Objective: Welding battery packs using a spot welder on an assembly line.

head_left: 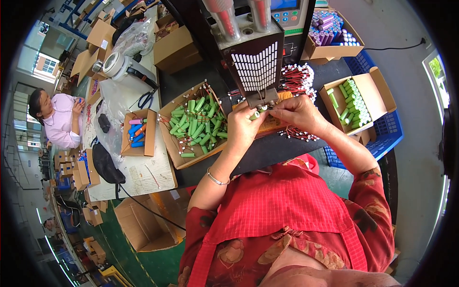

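Under the head of a spot-welding machine, my two hands work close together. Between the fingers of my left hand is a green battery cell, its end just below the welder's tips. My right hand is closed in a pinch right beside that cell. What its fingertips hold is too small and covered to make out. Behind my right hand lies a bundle of red wires with white connectors, and more of them lie under that wrist.
Left of my hands, an open carton holds many green cells with wires. Another carton of green cells sits on a blue crate to the right. Purple cells fill a box behind it. A co-worker sits at the far left.
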`<action>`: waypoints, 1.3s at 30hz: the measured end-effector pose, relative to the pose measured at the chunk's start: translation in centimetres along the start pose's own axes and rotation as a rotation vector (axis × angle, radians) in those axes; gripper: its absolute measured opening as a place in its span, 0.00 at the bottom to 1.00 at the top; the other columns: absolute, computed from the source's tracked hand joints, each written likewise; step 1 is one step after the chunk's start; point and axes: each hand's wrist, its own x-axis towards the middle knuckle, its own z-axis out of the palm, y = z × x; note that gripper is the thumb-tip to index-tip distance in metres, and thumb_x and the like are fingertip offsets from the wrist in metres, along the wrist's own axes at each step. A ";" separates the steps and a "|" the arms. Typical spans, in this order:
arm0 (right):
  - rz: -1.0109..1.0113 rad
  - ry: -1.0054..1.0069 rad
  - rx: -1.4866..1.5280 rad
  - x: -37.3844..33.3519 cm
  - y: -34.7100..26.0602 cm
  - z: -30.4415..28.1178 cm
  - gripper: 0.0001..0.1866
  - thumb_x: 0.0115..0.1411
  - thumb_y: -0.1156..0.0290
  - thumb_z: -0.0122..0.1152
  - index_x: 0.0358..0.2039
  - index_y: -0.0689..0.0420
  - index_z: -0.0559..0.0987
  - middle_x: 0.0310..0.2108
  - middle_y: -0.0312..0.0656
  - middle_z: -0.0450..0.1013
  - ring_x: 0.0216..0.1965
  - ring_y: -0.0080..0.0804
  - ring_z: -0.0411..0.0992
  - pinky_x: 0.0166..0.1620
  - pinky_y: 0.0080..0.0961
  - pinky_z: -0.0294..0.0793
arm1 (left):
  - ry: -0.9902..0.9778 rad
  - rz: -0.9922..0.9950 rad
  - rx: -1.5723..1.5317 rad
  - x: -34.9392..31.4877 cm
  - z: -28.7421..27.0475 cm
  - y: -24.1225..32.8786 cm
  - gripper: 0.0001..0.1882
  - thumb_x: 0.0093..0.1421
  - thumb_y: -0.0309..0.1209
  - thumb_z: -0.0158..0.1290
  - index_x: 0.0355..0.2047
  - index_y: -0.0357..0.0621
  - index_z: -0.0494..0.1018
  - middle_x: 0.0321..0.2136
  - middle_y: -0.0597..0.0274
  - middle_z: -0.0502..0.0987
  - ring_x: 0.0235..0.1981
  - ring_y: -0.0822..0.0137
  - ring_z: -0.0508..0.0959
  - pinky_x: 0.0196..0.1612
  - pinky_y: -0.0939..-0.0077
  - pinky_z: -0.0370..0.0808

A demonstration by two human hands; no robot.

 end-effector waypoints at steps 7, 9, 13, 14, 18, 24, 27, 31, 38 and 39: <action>-0.215 -0.243 -0.181 -0.7 -0.4 -2.5 0.12 0.52 0.64 0.60 0.30 0.60 0.79 0.21 0.44 0.73 0.23 0.30 0.73 0.28 0.26 0.70 | 0.002 0.051 0.139 -0.4 -0.6 0.2 0.08 0.46 0.27 0.59 0.28 0.40 0.75 0.20 0.58 0.72 0.21 0.57 0.73 0.27 0.70 0.71; -0.195 -0.326 -0.160 -1.1 -0.1 -2.7 0.10 0.52 0.66 0.59 0.29 0.60 0.79 0.21 0.44 0.73 0.24 0.30 0.73 0.29 0.26 0.70 | -0.091 -0.060 0.058 -0.6 -1.3 0.9 0.08 0.49 0.29 0.58 0.27 0.38 0.75 0.21 0.60 0.75 0.18 0.63 0.74 0.24 0.75 0.70; -0.163 -0.202 -0.200 -2.3 0.0 -1.6 0.07 0.51 0.71 0.59 0.28 0.62 0.79 0.22 0.44 0.74 0.23 0.34 0.73 0.29 0.26 0.71 | -0.274 -0.524 -0.511 -1.1 -2.8 1.1 0.14 0.51 0.24 0.56 0.40 0.37 0.73 0.29 0.59 0.77 0.20 0.84 0.68 0.21 0.91 0.62; -0.243 -0.075 -0.214 -2.6 0.5 -1.2 0.06 0.51 0.72 0.59 0.27 0.62 0.79 0.22 0.45 0.74 0.23 0.35 0.73 0.28 0.27 0.71 | -0.277 -0.524 -0.511 -1.1 -3.2 0.8 0.14 0.51 0.24 0.56 0.40 0.37 0.73 0.29 0.59 0.77 0.20 0.84 0.68 0.21 0.91 0.62; -0.477 0.216 -0.325 -3.1 2.2 0.3 0.07 0.48 0.76 0.61 0.30 0.61 0.76 0.23 0.44 0.73 0.23 0.37 0.72 0.27 0.27 0.72 | -0.361 -0.652 -0.971 -1.4 -3.0 -0.5 0.15 0.50 0.25 0.59 0.38 0.39 0.71 0.30 0.61 0.77 0.24 0.81 0.70 0.26 0.89 0.67; -0.934 0.542 -0.499 -1.4 2.7 1.6 0.15 0.42 0.80 0.62 0.34 0.62 0.73 0.26 0.42 0.72 0.25 0.33 0.72 0.25 0.24 0.71 | -0.010 -0.202 -0.277 -1.6 0.1 -1.3 0.07 0.50 0.23 0.58 0.29 0.34 0.74 0.21 0.66 0.74 0.21 0.82 0.69 0.24 0.85 0.67; -0.968 0.532 -0.505 -0.5 3.0 2.0 0.16 0.40 0.80 0.62 0.34 0.61 0.73 0.27 0.42 0.72 0.26 0.34 0.73 0.26 0.24 0.72 | 0.003 -0.123 -0.171 -1.4 0.3 -1.3 0.08 0.49 0.22 0.57 0.31 0.33 0.74 0.22 0.60 0.74 0.19 0.76 0.70 0.24 0.81 0.68; -0.956 0.479 -0.502 -0.3 3.2 2.1 0.18 0.39 0.79 0.62 0.35 0.60 0.73 0.29 0.40 0.73 0.26 0.33 0.73 0.27 0.25 0.73 | 0.006 -0.021 -0.118 -0.8 0.2 -0.3 0.09 0.49 0.21 0.56 0.33 0.36 0.74 0.22 0.57 0.74 0.21 0.65 0.74 0.27 0.77 0.70; -0.906 0.488 -0.497 0.0 3.3 2.5 0.17 0.38 0.78 0.64 0.34 0.60 0.75 0.28 0.40 0.72 0.26 0.33 0.72 0.27 0.25 0.73 | -0.013 -0.093 -0.138 -0.7 0.0 -0.7 0.07 0.51 0.22 0.55 0.31 0.35 0.73 0.22 0.57 0.74 0.20 0.73 0.71 0.25 0.79 0.68; -0.908 0.489 -0.495 -0.1 3.3 2.4 0.17 0.39 0.78 0.63 0.34 0.60 0.75 0.28 0.39 0.72 0.25 0.33 0.72 0.27 0.25 0.72 | -0.029 -0.105 -0.119 -0.7 0.0 -0.6 0.06 0.51 0.22 0.55 0.31 0.35 0.73 0.21 0.58 0.73 0.19 0.74 0.70 0.25 0.79 0.68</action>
